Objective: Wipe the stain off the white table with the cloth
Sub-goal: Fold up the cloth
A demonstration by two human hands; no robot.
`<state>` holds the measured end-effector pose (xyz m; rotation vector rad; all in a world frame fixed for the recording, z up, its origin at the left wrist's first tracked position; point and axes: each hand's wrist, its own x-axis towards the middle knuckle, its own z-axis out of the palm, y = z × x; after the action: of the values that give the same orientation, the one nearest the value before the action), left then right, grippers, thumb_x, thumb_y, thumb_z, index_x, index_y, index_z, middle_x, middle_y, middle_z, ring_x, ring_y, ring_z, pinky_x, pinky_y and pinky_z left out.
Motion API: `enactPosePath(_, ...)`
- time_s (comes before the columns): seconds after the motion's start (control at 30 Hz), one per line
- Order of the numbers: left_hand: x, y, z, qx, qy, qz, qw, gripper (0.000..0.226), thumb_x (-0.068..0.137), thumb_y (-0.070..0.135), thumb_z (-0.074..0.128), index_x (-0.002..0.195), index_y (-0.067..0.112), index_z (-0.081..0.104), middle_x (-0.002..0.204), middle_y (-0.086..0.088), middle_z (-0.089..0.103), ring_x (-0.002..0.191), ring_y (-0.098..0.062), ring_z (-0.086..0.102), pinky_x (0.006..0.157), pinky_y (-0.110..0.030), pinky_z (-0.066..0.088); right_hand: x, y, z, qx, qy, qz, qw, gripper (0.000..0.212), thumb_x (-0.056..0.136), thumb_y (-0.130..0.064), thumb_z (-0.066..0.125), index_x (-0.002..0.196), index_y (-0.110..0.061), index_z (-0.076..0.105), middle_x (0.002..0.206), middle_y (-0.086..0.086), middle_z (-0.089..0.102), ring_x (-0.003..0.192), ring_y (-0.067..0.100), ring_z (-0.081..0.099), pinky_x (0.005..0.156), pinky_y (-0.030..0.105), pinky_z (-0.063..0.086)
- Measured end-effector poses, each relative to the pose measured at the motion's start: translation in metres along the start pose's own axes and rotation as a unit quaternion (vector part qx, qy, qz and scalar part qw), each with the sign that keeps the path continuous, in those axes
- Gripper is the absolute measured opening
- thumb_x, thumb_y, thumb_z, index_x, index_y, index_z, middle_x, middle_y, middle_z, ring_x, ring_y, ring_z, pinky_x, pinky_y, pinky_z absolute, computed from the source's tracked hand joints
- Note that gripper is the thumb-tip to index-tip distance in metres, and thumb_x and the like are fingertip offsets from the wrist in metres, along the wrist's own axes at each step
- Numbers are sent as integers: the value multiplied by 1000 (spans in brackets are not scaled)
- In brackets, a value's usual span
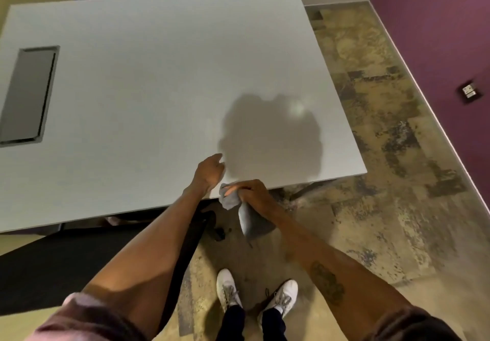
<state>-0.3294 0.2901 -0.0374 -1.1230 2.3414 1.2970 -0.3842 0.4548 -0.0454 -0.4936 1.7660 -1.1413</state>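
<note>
The white table [148, 80] fills the upper left of the head view. My right hand [250, 193] is closed around a grey cloth [245, 214] at the table's near edge; part of the cloth is bunched on the edge and the rest hangs down below it. My left hand [209, 172] rests on the tabletop just left of the cloth, fingers loosely curled and holding nothing. A dark shadow [273, 139] falls on the table beyond both hands. I cannot make out a distinct stain on the surface.
A grey rectangular cable hatch [27, 94] is set into the table at the left. A black chair [79, 258] stands under the near edge. Mottled brown floor [384, 181] lies to the right, with a purple wall [445, 35] and a socket [469, 91].
</note>
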Motion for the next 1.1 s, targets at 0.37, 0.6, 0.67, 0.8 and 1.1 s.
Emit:
enactPosePath(0.37,-46,23,-60,12,27,-20,999,55,111,41,28,122,-1,63,125,-22,66,115,-40,61,101,-48,46,-25,-69,7,21,92,-36,995,36,89,12,45,115,2,67,123,15,64,122,34,58,110,43,45)
enactPosePath(0.6,-62,29,-96,41,73,-2,997,33,108,23,38,95,6,62,103,-17,67,94,-31,60,82,-38,44,-26,-112,20,-28,140,-65,988,41,92,8,50,128,-8,61,132,17,62,126,33,56,112,42,43)
enactPosePath(0.67,-68,27,-102,39,68,-8,997,30,107,17,42,113,4,68,117,-18,68,108,-32,64,94,-39,49,-21,-126,25,-61,164,-72,982,41,92,4,55,131,-9,59,134,15,61,127,31,55,111,38,44)
enactPosePath(0.8,-79,24,-108,-4,36,-4,999,36,109,23,43,124,1,67,126,-17,69,116,-35,65,100,-42,49,-8,-149,35,-115,186,-68,973,37,93,-10,62,131,-6,59,130,17,62,121,31,57,107,36,45)
enactPosePath(1.1,-103,10,-130,-121,41,-25,992,58,107,51,33,124,7,66,127,-13,68,115,-30,64,108,-43,47,20,-204,56,-100,208,-38,972,33,91,-15,61,124,-11,61,121,13,67,114,31,62,101,38,47)
